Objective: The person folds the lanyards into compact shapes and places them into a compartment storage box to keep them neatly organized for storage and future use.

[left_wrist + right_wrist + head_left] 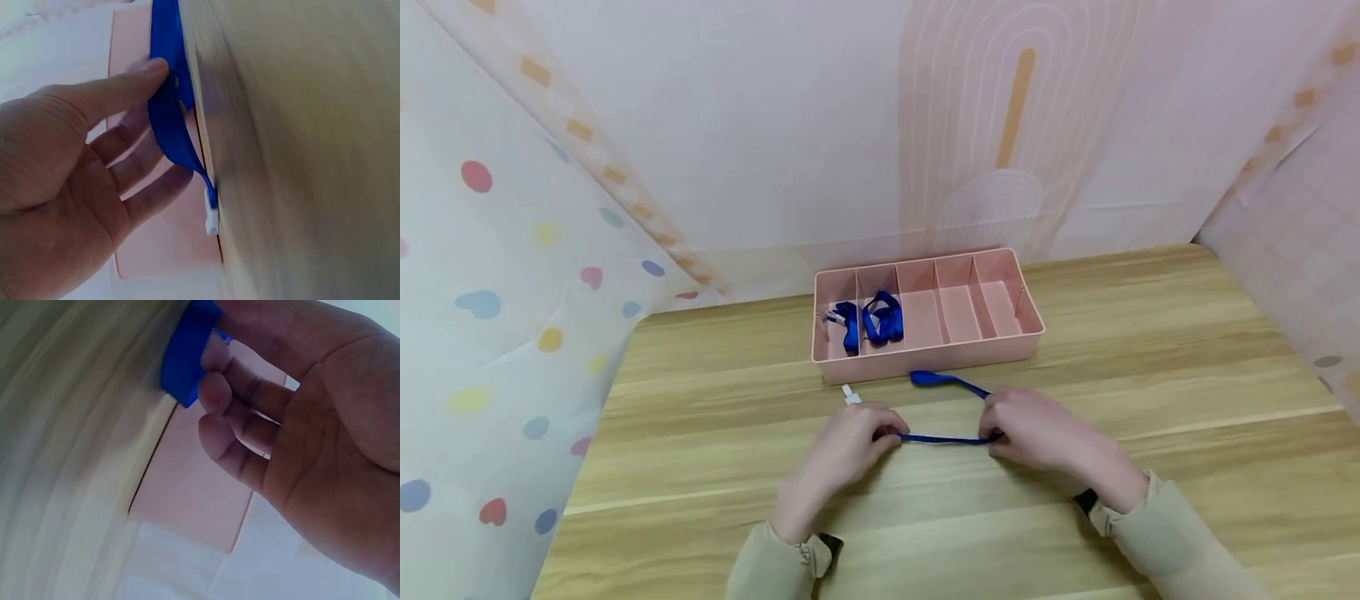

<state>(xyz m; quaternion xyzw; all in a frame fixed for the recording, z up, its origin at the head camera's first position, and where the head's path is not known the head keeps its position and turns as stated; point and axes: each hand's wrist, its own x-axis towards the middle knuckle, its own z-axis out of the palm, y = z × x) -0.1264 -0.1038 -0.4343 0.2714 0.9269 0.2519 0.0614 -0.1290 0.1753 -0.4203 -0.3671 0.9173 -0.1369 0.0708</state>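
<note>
A blue lanyard (945,440) stretches between both hands just in front of the pink box. My left hand (855,446) pinches it between thumb and fingers, as the left wrist view shows; from there the strap (177,134) hangs down to a white plastic clip (212,214). In the head view that clip (851,395) pokes out beyond the left fingers. My right hand (1033,429) pinches the strap farther along, its other fingers curled in. Past this hand a loop of the lanyard (931,378) lies on the table by the box's front wall.
The pink box (940,357) with dividers stands on the wooden table (730,400) near the back wall. Its two leftmost compartments hold folded blue lanyards, one (850,327) at far left and another (883,319) beside it. A patterned wall covering rises behind and at both sides.
</note>
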